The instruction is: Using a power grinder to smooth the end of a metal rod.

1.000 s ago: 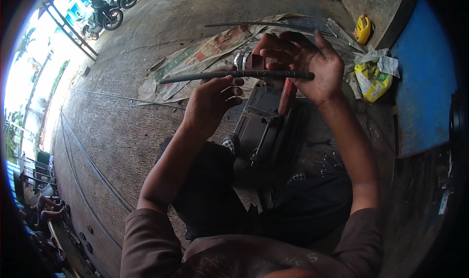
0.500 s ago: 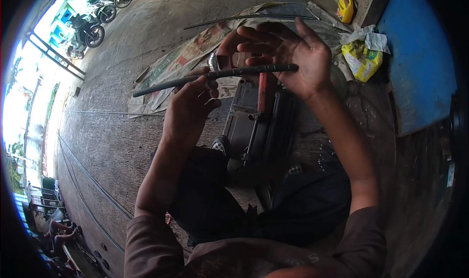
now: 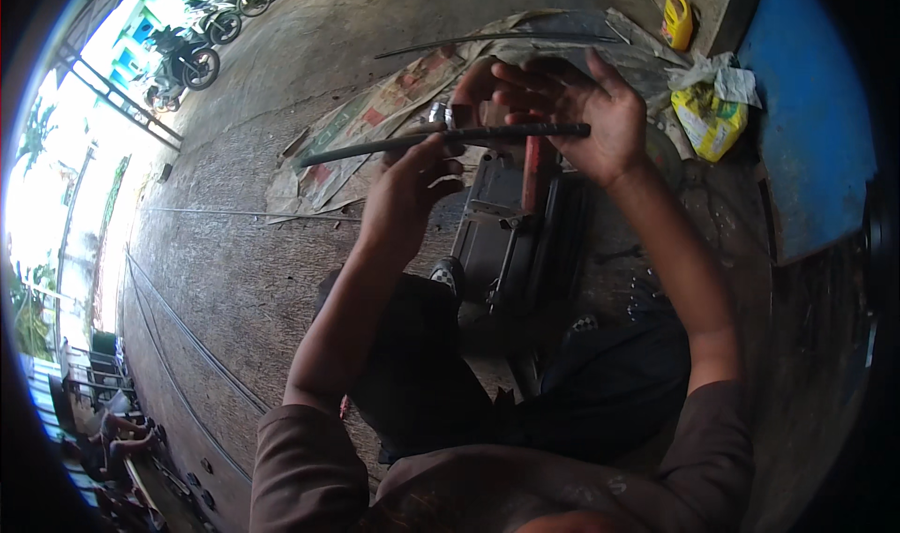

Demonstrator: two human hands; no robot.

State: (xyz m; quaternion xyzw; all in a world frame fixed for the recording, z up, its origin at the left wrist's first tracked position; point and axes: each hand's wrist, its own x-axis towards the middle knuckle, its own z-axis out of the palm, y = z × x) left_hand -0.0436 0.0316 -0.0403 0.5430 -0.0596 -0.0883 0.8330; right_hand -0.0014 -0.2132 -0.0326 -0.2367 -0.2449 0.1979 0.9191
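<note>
My left hand (image 3: 405, 195) pinches a long dark metal rod (image 3: 375, 146) held level in front of me. My right hand (image 3: 572, 111) is at the rod's right end, with the palm against it and the fingers spread. A small shiny metal ring (image 3: 440, 114) sits on the rod between the hands. Below them a dark grey metal machine part (image 3: 506, 233) with a red piece (image 3: 532, 172) rests between my knees.
Newspaper sheets (image 3: 375, 120) lie spread on the concrete floor beyond the hands. A yellow bag (image 3: 705, 120) and a yellow bottle (image 3: 677, 19) sit at the upper right beside a blue panel (image 3: 806, 111). Motorbikes (image 3: 187, 55) stand outside at the upper left.
The view has shifted so the hands and rod sit higher and to the right. My right fingers have opened wider around the rod's end.
</note>
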